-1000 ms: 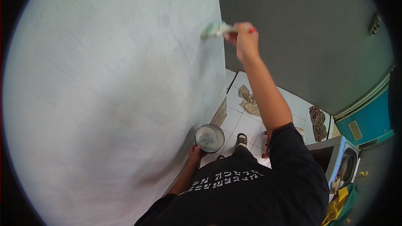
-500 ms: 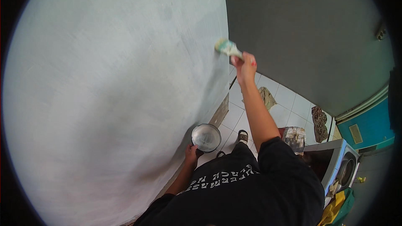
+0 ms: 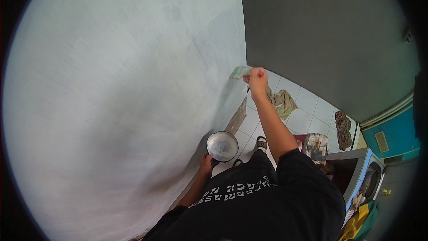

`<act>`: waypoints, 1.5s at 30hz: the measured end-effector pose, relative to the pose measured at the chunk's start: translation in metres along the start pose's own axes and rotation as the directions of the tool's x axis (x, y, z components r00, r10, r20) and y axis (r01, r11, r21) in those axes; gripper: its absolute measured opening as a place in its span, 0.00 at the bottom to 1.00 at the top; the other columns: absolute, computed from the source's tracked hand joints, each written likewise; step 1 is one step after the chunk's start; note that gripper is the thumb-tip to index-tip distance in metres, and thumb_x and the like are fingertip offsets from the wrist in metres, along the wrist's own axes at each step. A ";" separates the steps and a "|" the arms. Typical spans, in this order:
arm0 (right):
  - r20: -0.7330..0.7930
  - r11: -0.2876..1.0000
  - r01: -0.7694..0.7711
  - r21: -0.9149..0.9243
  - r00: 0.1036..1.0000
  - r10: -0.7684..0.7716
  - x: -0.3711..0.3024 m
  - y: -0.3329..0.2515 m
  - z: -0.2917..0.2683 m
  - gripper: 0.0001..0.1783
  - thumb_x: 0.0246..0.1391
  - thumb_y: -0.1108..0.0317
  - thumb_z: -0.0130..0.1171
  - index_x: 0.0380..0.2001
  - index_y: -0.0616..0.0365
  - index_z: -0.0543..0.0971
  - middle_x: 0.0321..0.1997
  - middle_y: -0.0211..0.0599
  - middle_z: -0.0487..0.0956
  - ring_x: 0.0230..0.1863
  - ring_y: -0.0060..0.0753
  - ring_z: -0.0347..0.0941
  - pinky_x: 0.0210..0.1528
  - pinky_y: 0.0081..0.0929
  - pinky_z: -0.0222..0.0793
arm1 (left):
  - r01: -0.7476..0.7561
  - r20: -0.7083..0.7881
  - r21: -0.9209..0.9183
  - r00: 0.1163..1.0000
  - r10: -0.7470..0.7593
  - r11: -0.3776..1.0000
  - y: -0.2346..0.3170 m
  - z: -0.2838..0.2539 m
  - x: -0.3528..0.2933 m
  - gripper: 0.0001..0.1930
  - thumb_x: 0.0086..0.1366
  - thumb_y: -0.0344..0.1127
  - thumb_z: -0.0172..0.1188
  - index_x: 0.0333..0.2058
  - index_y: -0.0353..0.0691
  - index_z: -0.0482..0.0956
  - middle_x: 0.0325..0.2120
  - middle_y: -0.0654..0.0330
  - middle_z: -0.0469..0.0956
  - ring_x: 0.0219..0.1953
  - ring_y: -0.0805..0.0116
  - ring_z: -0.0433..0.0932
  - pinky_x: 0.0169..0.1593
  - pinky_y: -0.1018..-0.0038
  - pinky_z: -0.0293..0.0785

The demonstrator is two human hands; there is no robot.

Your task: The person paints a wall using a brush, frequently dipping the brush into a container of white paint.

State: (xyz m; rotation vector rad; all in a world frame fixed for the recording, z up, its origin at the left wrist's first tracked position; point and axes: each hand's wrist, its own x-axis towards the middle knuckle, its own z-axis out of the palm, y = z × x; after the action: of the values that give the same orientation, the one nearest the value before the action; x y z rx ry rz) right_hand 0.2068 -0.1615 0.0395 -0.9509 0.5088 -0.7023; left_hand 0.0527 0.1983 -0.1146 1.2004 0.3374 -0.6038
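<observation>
My right hand is closed round the handle of a paintbrush, with a bit of red showing at the fist. The brush's pale green, paint-smeared head points left, at the right-hand edge of the whitish painted wall; whether the bristles touch it I cannot tell. Lower down, my left hand grips the dark handle of a round pan, thumb at the rim. Whitish paint coats the pan's inside. It is held close to the wall's lower part.
A dark grey wall rises beyond the white floor tiles. Crumpled cloths lie on the floor. A paint-spattered container stands right of my legs, beside a tiled counter with a dark pan. A blue door panel is at far right.
My right hand has moved down along the wall's edge with the paintbrush, and the wrist has turned. The left hand holds the pan in nearly the same place.
</observation>
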 end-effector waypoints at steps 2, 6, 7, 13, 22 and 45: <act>0.087 0.988 0.156 0.013 0.984 -0.156 -0.009 -0.055 0.037 0.06 0.55 0.73 0.53 0.26 0.59 0.68 0.24 0.34 0.72 0.24 0.29 0.73 0.26 0.30 0.75 | -0.009 -0.004 -0.007 1.000 0.009 1.000 0.001 0.002 0.000 0.21 0.62 0.37 0.55 0.49 0.32 0.63 0.41 0.49 0.73 0.38 0.57 0.79 0.40 0.63 0.80; 0.170 0.931 0.275 0.238 0.932 -0.319 -0.036 -0.187 0.098 0.06 0.55 0.71 0.51 0.26 0.61 0.68 0.26 0.38 0.73 0.24 0.32 0.73 0.29 0.29 0.74 | -0.011 -0.044 -0.016 0.999 0.010 1.000 0.002 0.005 -0.002 0.19 0.61 0.37 0.56 0.47 0.36 0.62 0.42 0.49 0.71 0.39 0.55 0.78 0.41 0.61 0.80; 0.196 0.916 0.289 0.278 0.917 -0.348 -0.039 -0.215 0.111 0.07 0.55 0.71 0.52 0.27 0.62 0.68 0.27 0.40 0.74 0.25 0.33 0.74 0.31 0.29 0.74 | -0.013 -0.038 -0.020 0.999 0.012 1.000 0.001 0.005 -0.004 0.19 0.61 0.37 0.56 0.47 0.36 0.62 0.42 0.49 0.71 0.39 0.55 0.78 0.41 0.61 0.80; 0.281 0.797 0.332 0.504 0.810 -0.515 -0.069 -0.325 0.183 0.08 0.60 0.73 0.46 0.27 0.64 0.70 0.30 0.41 0.74 0.32 0.29 0.74 0.42 0.28 0.76 | -0.003 0.001 -0.019 1.000 0.003 1.000 0.003 0.005 -0.003 0.16 0.61 0.36 0.56 0.43 0.37 0.62 0.40 0.50 0.70 0.37 0.56 0.77 0.41 0.60 0.80; 0.192 0.846 0.139 0.515 0.943 -0.272 -0.027 -0.168 0.103 0.09 0.57 0.71 0.50 0.37 0.66 0.68 0.33 0.45 0.74 0.31 0.40 0.77 0.37 0.37 0.78 | 0.018 -0.049 -0.006 0.999 -0.019 1.000 0.004 0.006 -0.006 0.16 0.62 0.36 0.55 0.45 0.35 0.64 0.38 0.50 0.72 0.37 0.56 0.79 0.40 0.62 0.81; 0.091 0.989 0.021 0.145 0.995 -0.035 -0.021 -0.049 0.039 0.04 0.58 0.72 0.50 0.35 0.61 0.70 0.30 0.41 0.76 0.26 0.34 0.76 0.32 0.29 0.76 | 0.009 -0.005 -0.010 1.000 -0.009 1.000 0.003 0.002 -0.002 0.17 0.62 0.37 0.55 0.45 0.34 0.64 0.40 0.50 0.74 0.38 0.57 0.80 0.42 0.61 0.81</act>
State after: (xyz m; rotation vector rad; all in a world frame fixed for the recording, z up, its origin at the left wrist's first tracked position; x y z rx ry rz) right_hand 0.2038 -0.1438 0.1026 -0.8522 0.3578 -0.7067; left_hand 0.0529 0.1973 -0.1101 1.1911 0.3496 -0.6063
